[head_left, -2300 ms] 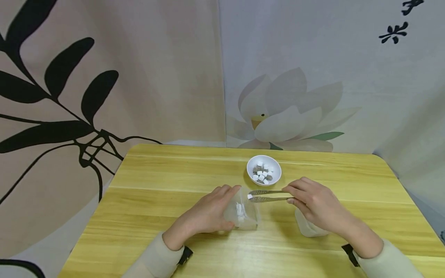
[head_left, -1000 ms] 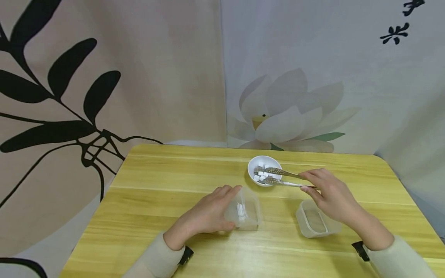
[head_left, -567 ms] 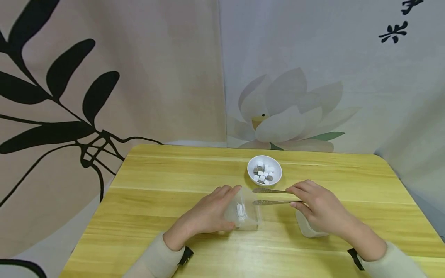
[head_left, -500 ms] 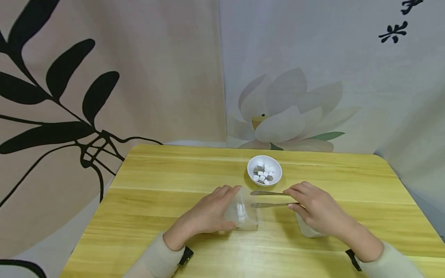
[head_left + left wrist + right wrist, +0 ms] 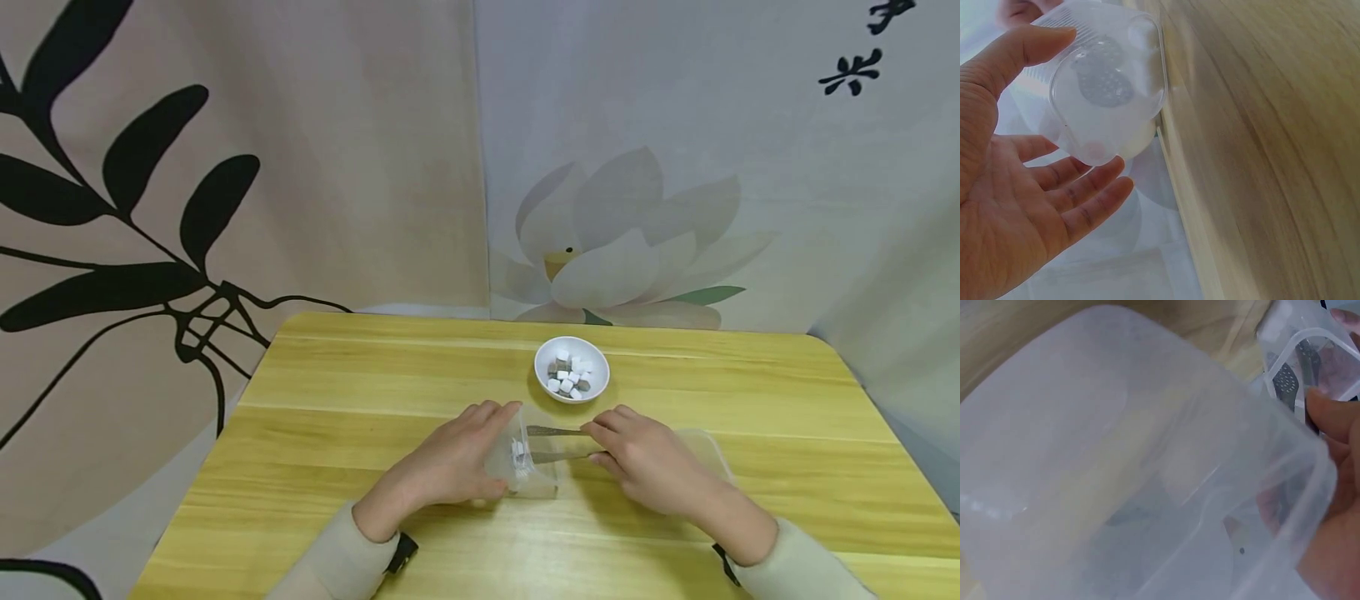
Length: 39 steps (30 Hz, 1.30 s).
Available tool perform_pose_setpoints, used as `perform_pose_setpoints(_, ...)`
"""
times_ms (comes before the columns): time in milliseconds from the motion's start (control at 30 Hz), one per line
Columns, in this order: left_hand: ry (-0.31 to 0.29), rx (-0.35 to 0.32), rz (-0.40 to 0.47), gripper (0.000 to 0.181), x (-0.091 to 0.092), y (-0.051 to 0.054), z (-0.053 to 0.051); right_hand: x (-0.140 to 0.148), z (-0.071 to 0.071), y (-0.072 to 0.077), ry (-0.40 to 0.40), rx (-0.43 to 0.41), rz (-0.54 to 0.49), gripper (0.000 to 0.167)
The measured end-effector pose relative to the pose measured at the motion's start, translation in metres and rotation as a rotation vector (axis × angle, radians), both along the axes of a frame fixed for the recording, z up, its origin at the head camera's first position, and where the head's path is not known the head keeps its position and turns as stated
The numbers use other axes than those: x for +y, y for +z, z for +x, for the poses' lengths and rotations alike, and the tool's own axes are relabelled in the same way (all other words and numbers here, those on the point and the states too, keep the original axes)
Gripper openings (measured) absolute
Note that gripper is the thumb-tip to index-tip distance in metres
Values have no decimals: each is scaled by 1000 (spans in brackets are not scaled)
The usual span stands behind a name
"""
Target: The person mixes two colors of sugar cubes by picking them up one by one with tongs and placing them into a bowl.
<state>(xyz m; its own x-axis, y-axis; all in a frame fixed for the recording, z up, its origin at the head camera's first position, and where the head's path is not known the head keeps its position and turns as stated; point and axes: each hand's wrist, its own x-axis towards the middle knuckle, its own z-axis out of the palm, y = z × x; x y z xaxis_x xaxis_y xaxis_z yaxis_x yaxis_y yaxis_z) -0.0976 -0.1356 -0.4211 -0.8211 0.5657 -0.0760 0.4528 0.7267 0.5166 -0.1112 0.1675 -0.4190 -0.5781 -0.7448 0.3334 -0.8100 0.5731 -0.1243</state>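
A clear plastic container [image 5: 542, 481] lies on its side on the table, its mouth facing right. My left hand [image 5: 453, 457] grips it, the thumb on one side and fingers on the other. Some white pieces [image 5: 517, 451] show inside. My right hand [image 5: 647, 457] holds metal tongs [image 5: 553, 431] between thumb and fingers, their arms apart. The tongs' perforated tips [image 5: 1286, 382] reach into the container's mouth. Through the container base [image 5: 1138, 100] in the left wrist view, the dotted tips look blurred. I cannot tell whether anything is between them.
A white bowl [image 5: 542, 377] with several white and greyish cubes [image 5: 567, 386] stands behind the hands. A second clear container [image 5: 708, 450] sits partly hidden behind the right hand and fills much of the right wrist view. The wooden table [image 5: 360, 367] ends at a printed curtain [image 5: 390, 167].
My right hand carried a white cube in the tongs, then had them over the bowl. They have since come back left, without a visible cube, into the container. My left hand has stayed still.
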Motion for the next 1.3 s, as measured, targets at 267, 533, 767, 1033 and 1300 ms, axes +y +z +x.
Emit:
perform_pose_setpoints(267, -2, 12, -1, 106, 0, -1, 0, -6, -1, -4, -7, -17, 23, 26)
perform_pose_setpoints(533, -5, 10, -4, 106, 0, -1, 0, -5, 0, -2, 7, -6, -8, 22)
perform_pose_setpoints(767, -8, 13, 8, 106, 0, -1, -1, -7, -1, -2, 37, 49, 21, 22)
perform_pose_setpoints(1033, -7, 3, 8, 106, 1, -1, -1, -5, -2, -1, 64, 100, -14, 26)
perform_pose_setpoints(1300, 0, 2, 1, 105, 0, -1, -1, 12, -2, 11, 18, 56, -114, 26)
